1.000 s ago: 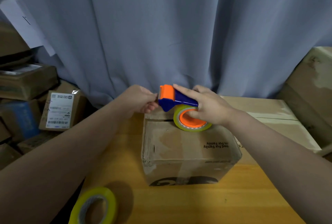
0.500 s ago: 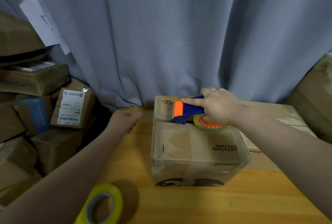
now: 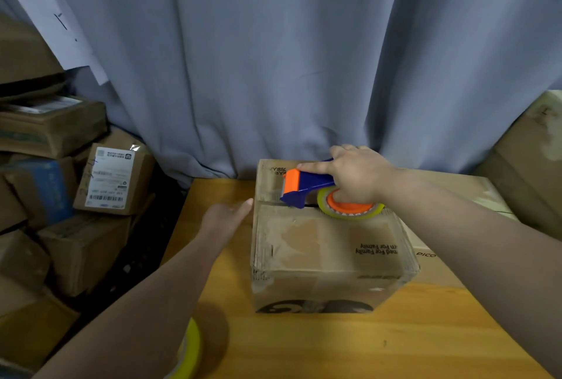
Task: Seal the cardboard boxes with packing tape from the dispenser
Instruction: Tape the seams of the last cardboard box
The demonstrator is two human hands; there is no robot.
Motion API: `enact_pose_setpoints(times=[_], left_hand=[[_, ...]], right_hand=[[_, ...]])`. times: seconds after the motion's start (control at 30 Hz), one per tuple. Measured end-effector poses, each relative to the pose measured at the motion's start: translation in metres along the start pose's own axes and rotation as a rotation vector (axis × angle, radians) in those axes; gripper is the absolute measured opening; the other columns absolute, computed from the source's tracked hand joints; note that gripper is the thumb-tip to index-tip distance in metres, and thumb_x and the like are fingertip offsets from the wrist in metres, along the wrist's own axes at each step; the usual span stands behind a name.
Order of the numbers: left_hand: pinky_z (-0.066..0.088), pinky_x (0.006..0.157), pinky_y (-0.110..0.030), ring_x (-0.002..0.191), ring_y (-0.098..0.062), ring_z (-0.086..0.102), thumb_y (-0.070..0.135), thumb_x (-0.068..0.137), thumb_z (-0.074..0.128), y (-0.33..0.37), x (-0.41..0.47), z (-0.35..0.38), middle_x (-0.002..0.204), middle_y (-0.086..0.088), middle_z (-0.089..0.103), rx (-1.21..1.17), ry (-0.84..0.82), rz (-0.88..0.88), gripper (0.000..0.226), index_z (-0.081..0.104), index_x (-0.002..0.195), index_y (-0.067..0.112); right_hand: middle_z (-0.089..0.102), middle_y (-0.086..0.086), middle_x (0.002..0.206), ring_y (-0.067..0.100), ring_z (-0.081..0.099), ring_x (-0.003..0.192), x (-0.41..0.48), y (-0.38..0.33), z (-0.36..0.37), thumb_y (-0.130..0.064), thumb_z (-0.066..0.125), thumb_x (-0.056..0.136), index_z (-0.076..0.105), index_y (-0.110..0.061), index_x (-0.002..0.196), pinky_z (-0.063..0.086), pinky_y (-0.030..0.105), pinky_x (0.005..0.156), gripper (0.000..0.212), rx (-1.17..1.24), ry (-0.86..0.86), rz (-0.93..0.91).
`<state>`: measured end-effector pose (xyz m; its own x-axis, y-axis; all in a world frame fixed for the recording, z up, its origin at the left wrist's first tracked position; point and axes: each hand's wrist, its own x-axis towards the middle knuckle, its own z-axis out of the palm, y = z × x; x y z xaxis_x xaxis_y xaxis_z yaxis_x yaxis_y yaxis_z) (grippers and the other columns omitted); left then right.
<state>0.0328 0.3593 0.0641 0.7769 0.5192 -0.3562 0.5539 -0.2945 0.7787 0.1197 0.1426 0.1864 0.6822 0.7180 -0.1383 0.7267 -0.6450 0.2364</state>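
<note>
A worn cardboard box (image 3: 325, 251) stands on the wooden table (image 3: 334, 345), flaps down, with a seam running across its top. On that seam sits a blue and orange tape dispenser (image 3: 307, 188) loaded with a yellowish tape roll (image 3: 349, 211). My right hand (image 3: 355, 174) grips the dispenser from above, index finger laid along its blue body. My left hand (image 3: 226, 215) is held flat with straight fingers against the box's upper left edge.
A spare yellow tape roll (image 3: 190, 348) lies at the table's near left, partly hidden by my left forearm. Flattened cardboard (image 3: 450, 193) lies behind the box on the right. Stacked parcels (image 3: 115, 179) fill the floor at left. A grey curtain (image 3: 273, 59) hangs behind.
My left hand let go of the dispenser's front, dropped to the left of the box, then opened flat against the box's side. The dispenser was lowered onto the box top.
</note>
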Motion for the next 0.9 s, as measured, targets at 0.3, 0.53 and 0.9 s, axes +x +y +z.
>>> enact_pose_setpoints(times=[0.3, 0.53, 0.9], left_hand=[[0.046, 0.056, -0.026, 0.073, -0.018, 0.058, 0.078, 0.081, 0.032, 0.004, -0.005, -0.002, 0.110, -0.012, 0.062, 0.232, -0.296, -0.280, 0.076, 0.053, 0.108, 0.010], [0.013, 0.117, -0.040, 0.146, -0.015, 0.012, 0.076, 0.081, 0.019, 0.031, -0.034, 0.016, 0.159, 0.009, 0.009, -0.280, -0.369, 0.095, 0.084, 0.005, 0.153, 0.033], [-0.020, 0.111, -0.025, 0.134, -0.007, -0.039, 0.088, 0.049, 0.054, 0.018, -0.056, 0.004, 0.138, 0.009, -0.049, 0.833, -0.394, 0.701, 0.145, -0.042, 0.132, 0.018]], right_hand=[[0.052, 0.005, 0.118, 0.027, 0.045, 0.123, 0.012, 0.009, -0.001, -0.071, 0.018, 0.089, 0.034, -0.048, 0.142, 0.038, 0.042, 0.100, 0.060, 0.311, -0.143, 0.153], [0.065, 0.002, 0.088, 0.020, 0.062, 0.081, 0.036, 0.024, -0.022, -0.065, 0.058, 0.082, 0.064, -0.011, 0.090, 0.047, 0.030, 0.069, 0.055, 0.563, -0.396, 0.251], [0.009, 0.000, 0.161, 0.023, 0.014, 0.146, 0.092, 0.051, -0.010, -0.040, 0.071, 0.082, 0.005, -0.036, 0.153, 0.024, 0.041, 0.116, 0.097, 0.787, -0.763, 0.033]])
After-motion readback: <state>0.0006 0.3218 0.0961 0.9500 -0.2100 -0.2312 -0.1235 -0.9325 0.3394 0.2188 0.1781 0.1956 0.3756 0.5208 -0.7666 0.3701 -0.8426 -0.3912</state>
